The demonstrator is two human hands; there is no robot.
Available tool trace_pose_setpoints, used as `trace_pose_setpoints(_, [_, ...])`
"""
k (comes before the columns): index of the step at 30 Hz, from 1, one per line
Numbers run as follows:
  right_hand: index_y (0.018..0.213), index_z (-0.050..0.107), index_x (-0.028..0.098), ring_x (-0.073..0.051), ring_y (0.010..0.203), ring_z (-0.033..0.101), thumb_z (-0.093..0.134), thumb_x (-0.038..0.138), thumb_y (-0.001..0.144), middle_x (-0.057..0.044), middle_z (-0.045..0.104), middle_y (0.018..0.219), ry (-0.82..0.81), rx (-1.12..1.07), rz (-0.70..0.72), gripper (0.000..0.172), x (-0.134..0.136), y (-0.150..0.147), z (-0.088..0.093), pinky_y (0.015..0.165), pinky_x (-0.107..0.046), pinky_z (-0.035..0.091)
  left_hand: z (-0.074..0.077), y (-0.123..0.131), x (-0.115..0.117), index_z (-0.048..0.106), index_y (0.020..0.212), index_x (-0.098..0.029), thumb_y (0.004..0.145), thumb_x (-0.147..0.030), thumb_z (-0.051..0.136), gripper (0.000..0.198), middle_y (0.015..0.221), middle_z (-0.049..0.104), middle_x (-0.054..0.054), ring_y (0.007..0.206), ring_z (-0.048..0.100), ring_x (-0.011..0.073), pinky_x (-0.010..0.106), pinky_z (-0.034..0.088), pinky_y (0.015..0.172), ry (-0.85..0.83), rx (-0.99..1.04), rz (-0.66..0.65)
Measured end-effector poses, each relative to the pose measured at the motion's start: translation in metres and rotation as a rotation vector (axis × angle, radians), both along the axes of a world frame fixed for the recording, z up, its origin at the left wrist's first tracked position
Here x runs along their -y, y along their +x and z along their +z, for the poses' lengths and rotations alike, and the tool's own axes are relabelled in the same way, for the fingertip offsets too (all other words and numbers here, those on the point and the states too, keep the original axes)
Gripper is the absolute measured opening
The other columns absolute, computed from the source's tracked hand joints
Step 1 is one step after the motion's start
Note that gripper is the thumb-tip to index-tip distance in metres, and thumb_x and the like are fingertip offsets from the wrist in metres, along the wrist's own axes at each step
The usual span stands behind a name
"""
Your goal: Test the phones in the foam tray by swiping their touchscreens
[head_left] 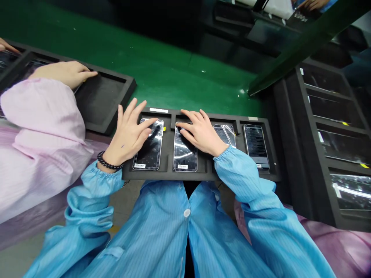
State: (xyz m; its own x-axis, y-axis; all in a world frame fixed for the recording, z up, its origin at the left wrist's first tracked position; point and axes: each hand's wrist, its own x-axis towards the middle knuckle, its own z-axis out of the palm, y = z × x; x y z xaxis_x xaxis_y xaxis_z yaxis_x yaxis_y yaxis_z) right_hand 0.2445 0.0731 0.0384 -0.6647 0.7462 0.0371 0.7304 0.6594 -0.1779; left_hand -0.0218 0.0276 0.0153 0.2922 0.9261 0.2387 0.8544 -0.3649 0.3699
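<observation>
A black foam tray point(171, 160) lies in front of me with several smartphones in its slots. My left hand point(130, 131), fingers spread, has its index finger over the top of the leftmost phone point(150, 152), whose screen shows a grid border. Over the second phone point(184, 156) is my right hand point(199, 131), its fingers apart and fingertips near the phone's upper end. I cannot tell whether the fingertips press the glass. The third phone point(223, 133) is partly covered by my right hand and sleeve. Lines of text fill the screen of the rightmost phone point(255, 143).
To the left, a co-worker's hand point(65, 73) in a pink sleeve rests over another black tray point(101, 104). Stacked trays with phones point(342, 143) stand at the right. A dark green post point(301, 46) rises behind, above the green table surface point(185, 85).
</observation>
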Motion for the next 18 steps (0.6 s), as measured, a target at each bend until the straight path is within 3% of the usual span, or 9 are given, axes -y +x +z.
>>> trace_pose_setpoints(7, [0.128,0.069,0.024,-0.029,0.140,0.045,0.040,0.035,0.105,-0.012,0.045,0.156,0.002,0.005,0.000,0.038,0.0003,-0.0014,0.0003,0.122,-0.059,0.026,-0.0076,0.0041,-0.0105,0.061,0.137,-0.034,0.104,-0.049,0.027,0.049,0.169,0.017,-0.001,0.158,0.008,0.0328,0.069,0.002,0.125,-0.096,-0.063,-0.090])
trace_pose_setpoints(18, [0.121,0.072,0.024,-0.029,0.139,0.046,0.040,0.035,0.105,-0.012,0.047,0.155,0.014,-0.004,-0.016,0.037,0.0002,-0.0008,0.0010,0.122,-0.060,0.026,-0.0061,0.0038,-0.0102,0.063,0.134,-0.033,0.104,-0.053,0.023,0.054,0.169,0.019,0.001,0.158,0.006,0.0329,0.070,-0.001,0.124,-0.147,-0.038,-0.074])
